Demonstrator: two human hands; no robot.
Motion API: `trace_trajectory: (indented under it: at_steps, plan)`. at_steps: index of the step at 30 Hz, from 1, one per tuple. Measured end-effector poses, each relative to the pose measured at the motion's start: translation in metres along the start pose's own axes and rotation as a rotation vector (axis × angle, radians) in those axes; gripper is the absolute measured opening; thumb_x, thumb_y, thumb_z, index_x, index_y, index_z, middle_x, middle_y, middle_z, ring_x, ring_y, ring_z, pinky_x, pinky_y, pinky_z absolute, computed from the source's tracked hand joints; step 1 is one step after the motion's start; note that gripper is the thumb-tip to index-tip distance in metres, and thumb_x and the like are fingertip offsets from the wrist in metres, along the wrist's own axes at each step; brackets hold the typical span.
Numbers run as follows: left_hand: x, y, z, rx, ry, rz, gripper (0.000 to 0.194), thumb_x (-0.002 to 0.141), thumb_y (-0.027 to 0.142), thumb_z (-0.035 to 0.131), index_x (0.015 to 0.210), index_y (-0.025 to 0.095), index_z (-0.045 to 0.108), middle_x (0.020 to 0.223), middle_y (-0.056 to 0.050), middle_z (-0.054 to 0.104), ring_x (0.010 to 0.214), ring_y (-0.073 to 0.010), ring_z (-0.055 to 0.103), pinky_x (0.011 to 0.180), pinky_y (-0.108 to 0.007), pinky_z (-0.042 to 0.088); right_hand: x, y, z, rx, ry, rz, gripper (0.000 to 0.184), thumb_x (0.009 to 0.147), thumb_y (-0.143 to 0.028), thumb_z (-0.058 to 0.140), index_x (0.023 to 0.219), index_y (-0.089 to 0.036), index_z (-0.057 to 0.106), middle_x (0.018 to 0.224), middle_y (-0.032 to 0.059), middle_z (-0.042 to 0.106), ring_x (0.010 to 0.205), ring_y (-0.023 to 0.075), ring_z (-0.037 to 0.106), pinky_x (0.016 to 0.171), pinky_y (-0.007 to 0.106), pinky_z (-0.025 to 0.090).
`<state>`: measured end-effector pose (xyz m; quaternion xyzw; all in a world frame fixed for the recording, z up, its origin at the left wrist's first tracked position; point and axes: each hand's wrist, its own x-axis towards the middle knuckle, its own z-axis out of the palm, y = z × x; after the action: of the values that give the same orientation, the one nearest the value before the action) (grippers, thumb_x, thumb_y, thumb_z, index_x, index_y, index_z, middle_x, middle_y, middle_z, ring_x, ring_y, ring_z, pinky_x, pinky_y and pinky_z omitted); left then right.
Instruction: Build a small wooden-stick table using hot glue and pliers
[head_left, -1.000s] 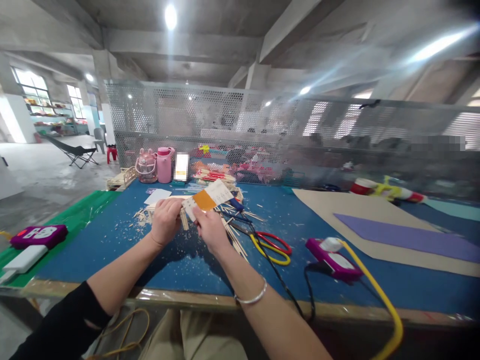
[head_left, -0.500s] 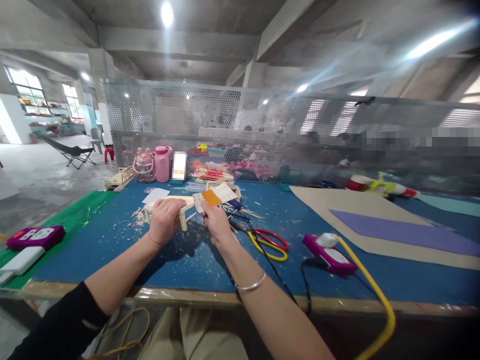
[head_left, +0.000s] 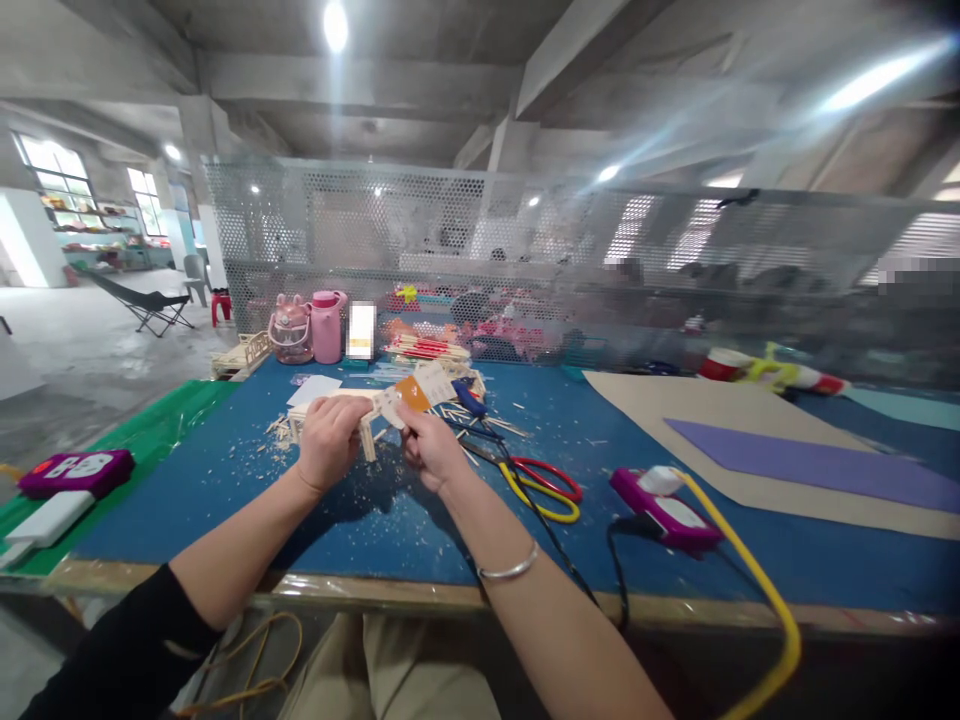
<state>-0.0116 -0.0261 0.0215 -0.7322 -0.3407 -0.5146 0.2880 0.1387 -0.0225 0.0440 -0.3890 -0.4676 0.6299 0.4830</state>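
My left hand [head_left: 328, 440] is closed around a small frame of pale wooden sticks [head_left: 365, 432], held just above the blue table top [head_left: 375, 520]. My right hand [head_left: 429, 445] pinches a white and orange card [head_left: 411, 394] against the right end of that frame. Loose wooden sticks [head_left: 465, 420] and wood shavings lie scattered around and behind both hands. A silver bracelet circles my right wrist.
Yellow and red scissors [head_left: 544, 485] and a purple glue gun [head_left: 664, 505] with black and yellow cables lie right of my hands. Two pink bottles [head_left: 311, 328] stand at the back by a mesh screen. A purple device [head_left: 75, 472] rests on green film. Cardboard and purple sheets [head_left: 787, 450] lie right.
The card and the stick frame have come down and a little away from me. My right hand has tilted the card lower against the frame; my left hand keeps its hold.
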Motion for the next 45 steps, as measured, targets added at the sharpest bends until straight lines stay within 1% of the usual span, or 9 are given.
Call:
trace_trajectory:
  at_steps: [5, 9, 12, 14, 20, 25, 32, 41, 45]
  plan:
    - [0.000, 0.001, 0.000, -0.040, -0.003, 0.013, 0.014, 0.081, 0.014, 0.046, 0.088, 0.018, 0.057, 0.085, -0.007, 0.070, 0.081, -0.0186, 0.062, 0.072, -0.032, 0.041, -0.003, -0.001, -0.003, -0.053, 0.000, -0.012, 0.045, 0.070, -0.050, 0.059, 0.042, -0.020, 0.041, 0.024, -0.0092, 0.027, 0.024, 0.0042, 0.018, 0.032, 0.020, 0.010]
    - [0.000, -0.002, -0.001, -0.105, -0.007, -0.033, 0.013, 0.081, 0.015, 0.046, 0.085, 0.018, 0.058, 0.082, -0.007, 0.069, 0.079, -0.0183, 0.062, 0.072, -0.032, 0.043, 0.001, 0.001, -0.008, -0.208, 0.143, -0.245, 0.042, 0.068, -0.046, 0.063, 0.041, -0.019, 0.046, 0.028, -0.0066, 0.035, 0.029, 0.0056, 0.027, 0.034, 0.022, 0.015]
    - [0.000, -0.007, 0.002, -0.248, 0.004, -0.216, 0.011, 0.081, 0.023, 0.049, 0.086, 0.019, 0.058, 0.083, -0.006, 0.067, 0.078, -0.0174, 0.062, 0.072, -0.031, 0.045, 0.009, -0.004, -0.020, -0.132, 0.368, -0.346, 0.043, 0.071, -0.050, 0.058, 0.044, -0.020, 0.043, 0.031, -0.0071, 0.034, 0.030, 0.0061, 0.027, 0.034, 0.023, 0.017]
    - [-0.001, -0.012, 0.004, -0.358, 0.023, -0.374, 0.015, 0.081, 0.030, 0.050, 0.087, 0.018, 0.057, 0.084, -0.006, 0.066, 0.078, -0.0170, 0.061, 0.070, -0.029, 0.047, 0.012, -0.007, -0.025, -0.061, 0.397, -0.323, 0.043, 0.074, -0.052, 0.054, 0.048, -0.020, 0.042, 0.035, -0.0069, 0.038, 0.031, 0.0061, 0.029, 0.033, 0.022, 0.019]
    - [-0.005, -0.025, 0.011, -0.426, -0.043, -0.575, 0.024, 0.073, 0.037, 0.056, 0.087, 0.018, 0.053, 0.077, -0.004, 0.063, 0.070, -0.0174, 0.060, 0.063, -0.029, 0.049, 0.009, -0.004, -0.013, 0.199, 0.135, -0.090, 0.032, 0.067, -0.046, 0.065, 0.067, -0.016, 0.055, 0.052, -0.0034, 0.056, 0.043, 0.0090, 0.051, 0.039, 0.019, 0.035]
    - [-0.005, -0.019, 0.008, -0.499, -0.076, -0.569, 0.033, 0.068, 0.037, 0.061, 0.093, 0.018, 0.052, 0.079, -0.003, 0.063, 0.069, -0.0171, 0.059, 0.062, -0.028, 0.048, 0.011, -0.001, -0.009, 0.253, 0.109, -0.153, 0.022, 0.065, -0.037, 0.066, 0.063, -0.016, 0.057, 0.046, -0.0054, 0.053, 0.039, 0.0073, 0.044, 0.039, 0.020, 0.035]
    - [-0.001, -0.016, 0.004, -0.583, -0.072, -0.562, 0.029, 0.070, 0.046, 0.059, 0.078, 0.019, 0.053, 0.070, -0.003, 0.061, 0.062, -0.0163, 0.058, 0.057, -0.027, 0.047, 0.010, -0.019, -0.023, 0.364, 0.223, -0.332, 0.019, 0.056, -0.015, 0.066, 0.074, -0.018, 0.058, 0.059, -0.0053, 0.063, 0.047, 0.0072, 0.054, 0.045, 0.018, 0.044]
    - [-0.001, -0.016, 0.004, -0.564, -0.052, -0.651, 0.021, 0.071, 0.038, 0.059, 0.077, 0.018, 0.054, 0.067, 0.000, 0.059, 0.061, -0.0146, 0.056, 0.057, -0.026, 0.046, 0.007, -0.014, -0.019, 0.337, 0.071, -0.166, 0.016, 0.069, -0.026, 0.060, 0.081, -0.019, 0.052, 0.060, -0.0042, 0.062, 0.040, 0.0079, 0.054, 0.028, 0.014, 0.026]
    - [-0.003, -0.017, 0.008, -0.520, 0.008, -0.712, 0.030, 0.071, 0.032, 0.060, 0.096, 0.018, 0.051, 0.085, -0.003, 0.058, 0.072, -0.0150, 0.056, 0.065, -0.027, 0.046, 0.008, -0.008, -0.011, 0.337, -0.003, -0.107, 0.011, 0.075, -0.024, 0.054, 0.084, -0.019, 0.052, 0.061, -0.0027, 0.064, 0.041, 0.0097, 0.056, 0.029, 0.015, 0.033]
